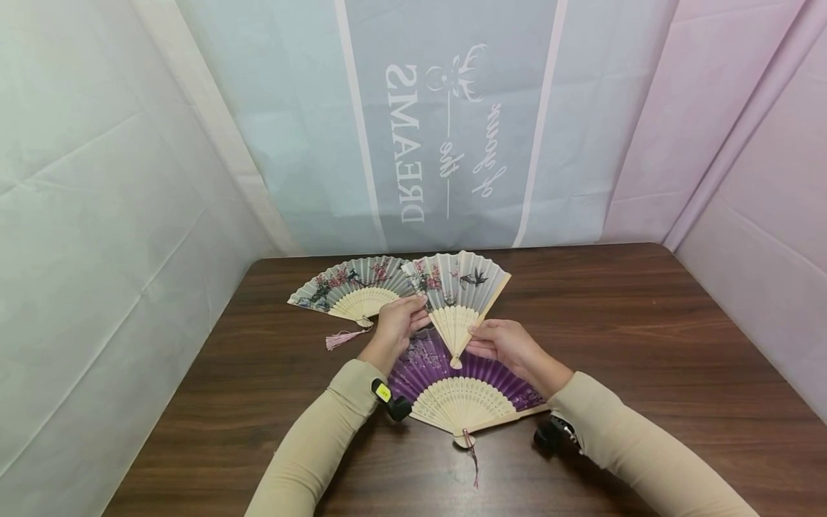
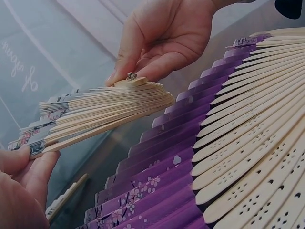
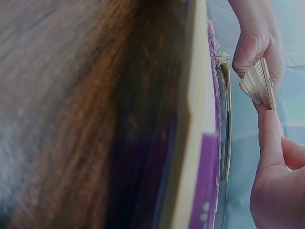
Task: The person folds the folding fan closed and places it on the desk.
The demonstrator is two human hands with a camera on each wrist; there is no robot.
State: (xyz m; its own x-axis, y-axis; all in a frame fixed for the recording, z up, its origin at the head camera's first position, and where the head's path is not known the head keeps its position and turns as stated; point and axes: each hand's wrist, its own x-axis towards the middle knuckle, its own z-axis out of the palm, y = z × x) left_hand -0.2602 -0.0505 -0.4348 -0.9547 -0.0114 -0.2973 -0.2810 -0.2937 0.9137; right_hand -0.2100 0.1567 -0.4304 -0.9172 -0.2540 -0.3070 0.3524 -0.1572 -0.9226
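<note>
A white folding fan (image 1: 455, 294) with pink flowers and a dark bird is partly spread, its pale ribs narrowing to a pivot at the bottom. My left hand (image 1: 395, 329) pinches its left edge between thumb and fingers. On the other side my right hand (image 1: 507, 346) pinches the right outer stick, lower down towards the pivot. Beneath both hands lies a purple folding fan (image 1: 461, 398), spread wide, with a thin dark-pink cord at its base. In the left wrist view, the white fan's ribs (image 2: 109, 109) run between the left thumb and the right hand (image 2: 167, 40).
Behind my left hand, a grey flowered fan (image 1: 352, 287) lies spread, its pink tassel (image 1: 345, 339) towards me. All this is on a dark wooden table (image 1: 646, 345). A printed cloth backdrop (image 1: 452, 143) hangs behind it, with pale cloth walls at both sides.
</note>
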